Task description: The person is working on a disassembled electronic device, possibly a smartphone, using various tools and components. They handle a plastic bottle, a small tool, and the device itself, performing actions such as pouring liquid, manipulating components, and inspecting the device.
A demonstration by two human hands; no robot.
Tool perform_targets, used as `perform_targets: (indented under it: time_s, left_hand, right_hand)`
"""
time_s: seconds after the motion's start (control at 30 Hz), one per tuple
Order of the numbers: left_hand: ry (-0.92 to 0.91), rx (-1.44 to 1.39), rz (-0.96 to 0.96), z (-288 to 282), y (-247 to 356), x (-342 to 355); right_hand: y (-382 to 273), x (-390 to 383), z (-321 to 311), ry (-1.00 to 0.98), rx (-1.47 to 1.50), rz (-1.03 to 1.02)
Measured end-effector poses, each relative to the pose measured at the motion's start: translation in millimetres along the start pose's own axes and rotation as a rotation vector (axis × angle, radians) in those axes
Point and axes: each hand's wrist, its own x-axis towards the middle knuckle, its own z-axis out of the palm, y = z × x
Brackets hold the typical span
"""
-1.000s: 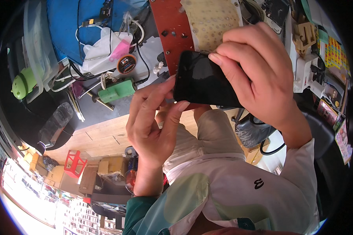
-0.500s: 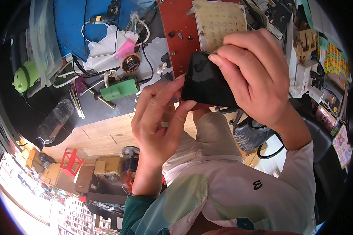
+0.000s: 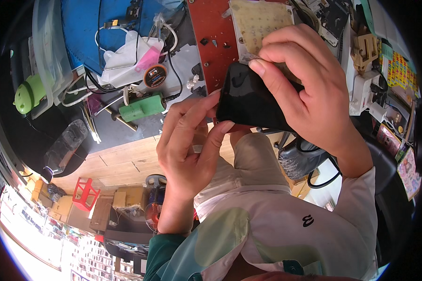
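A black phone (image 3: 253,96) with a dark, glossy face is held tilted over the bench's front edge. My left hand (image 3: 190,145) grips its left end between thumb and fingertips. At the phone's upper edge, my right hand (image 3: 307,84) is closed in a pinch, its thumb above the dark face. A small translucent scrap (image 3: 247,57), apparently thin clear film, shows at those fingertips. The right hand covers the phone's right end. Just behind lies a pale spotted pad (image 3: 260,23) on a red board (image 3: 211,28).
Left on the bench are a green cylinder (image 3: 143,108) with a cable, a round tin (image 3: 155,75), a white mask (image 3: 126,54) and a blue mat (image 3: 82,28). A plastic bottle (image 3: 65,147) lies farther left. Chargers (image 3: 363,89) and a wooden holder (image 3: 365,49) stand at right.
My right thumb and fingers have shifted slightly right and up, uncovering more of the phone's upper edge. A translucent scrap now shows at the fingertips. My left hand keeps its grip.
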Motion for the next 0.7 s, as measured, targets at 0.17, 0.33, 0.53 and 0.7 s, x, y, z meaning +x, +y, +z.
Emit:
perform_targets:
  time_s: [0.17, 0.33, 0.53, 0.7]
  left_hand:
    - [-0.005, 0.004, 0.01, -0.6, -0.4, 0.5]
    - [-0.002, 0.001, 0.019, -0.4, -1.7, 0.1]
    - [0.0, -0.002, 0.018, -0.2, -1.5, -0.4]
    - [-0.001, -0.003, 0.019, -0.2, -1.6, 0.1]
  right_hand:
    - [0.6, -0.1, 0.5, 0.002, 0.026, 0.014]
    - [0.3, 0.3, 0.8, 0.0, 0.019, 0.013]
    - [1.0, 1.1, 0.2, -0.006, 0.013, 0.006]
    - [0.4, 1.1, 0.9, -0.001, 0.023, 0.016]
